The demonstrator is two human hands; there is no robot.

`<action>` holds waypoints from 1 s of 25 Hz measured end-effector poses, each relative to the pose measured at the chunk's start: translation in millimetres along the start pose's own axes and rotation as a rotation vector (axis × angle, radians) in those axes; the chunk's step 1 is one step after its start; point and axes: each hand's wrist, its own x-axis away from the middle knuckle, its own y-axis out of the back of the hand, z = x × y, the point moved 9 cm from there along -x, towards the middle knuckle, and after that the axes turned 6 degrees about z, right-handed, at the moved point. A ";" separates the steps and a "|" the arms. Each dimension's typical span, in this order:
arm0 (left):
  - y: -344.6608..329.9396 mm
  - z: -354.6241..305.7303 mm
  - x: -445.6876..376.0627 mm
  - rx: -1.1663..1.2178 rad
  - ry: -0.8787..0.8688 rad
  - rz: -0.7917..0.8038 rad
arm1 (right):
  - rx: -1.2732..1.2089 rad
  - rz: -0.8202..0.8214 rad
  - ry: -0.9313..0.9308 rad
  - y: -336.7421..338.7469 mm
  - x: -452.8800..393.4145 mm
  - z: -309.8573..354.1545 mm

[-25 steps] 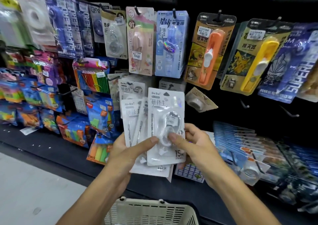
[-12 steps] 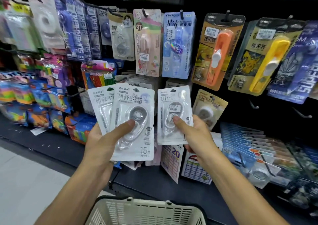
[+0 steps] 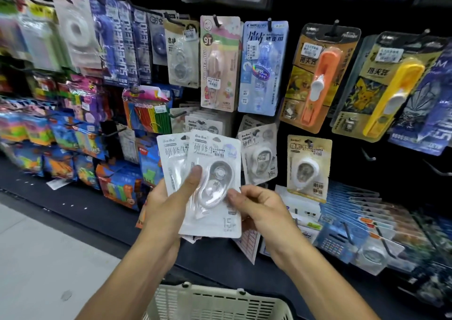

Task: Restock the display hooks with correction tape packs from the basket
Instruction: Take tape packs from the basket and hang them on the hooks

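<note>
We note that the pack which the right hand (image 3: 263,212) held up half a second ago now hangs on the display hook (image 3: 256,131) just above and ahead of that hand, as the hung correction tape pack (image 3: 259,157). The right hand is free of it and back at the bundle.

The left hand (image 3: 168,207) grips a fan of white correction tape packs, its thumb pressed on the blister of the front correction tape pack (image 3: 214,187). A rear correction tape pack (image 3: 172,158) shows behind it, towards the left; we cannot tell how many more lie under these two. The right hand now pinches the right edge of the front pack, thumb on its face, the other fingers hidden behind the card.

We judge that one pack is stocked and that the next one is being peeled off the bundle. The same hook, or the neighbouring hook holding identical packs directly above the left hand, looks the likely target. The hang hole at the top of the card must meet the hook tip, and the hung pack sits tilted, so the card faces may catch.

The basket (image 3: 215,302) stands below both hands, at the lower edge of the view; we cannot see its contents. A beige tape pack (image 3: 308,165) hangs to the right of the right hand.
</note>
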 end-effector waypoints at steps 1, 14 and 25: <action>-0.6 -0.7 0.3 0.015 0.001 -0.005 | -0.017 -0.058 0.021 6.5 -0.8 2.5; 18.5 -11.0 1.1 -0.011 -0.014 -0.095 | 0.362 -0.619 0.166 79.1 2.5 25.6; 0.6 -12.8 3.3 -0.175 -0.070 0.012 | 0.344 -0.234 0.111 29.5 6.5 6.4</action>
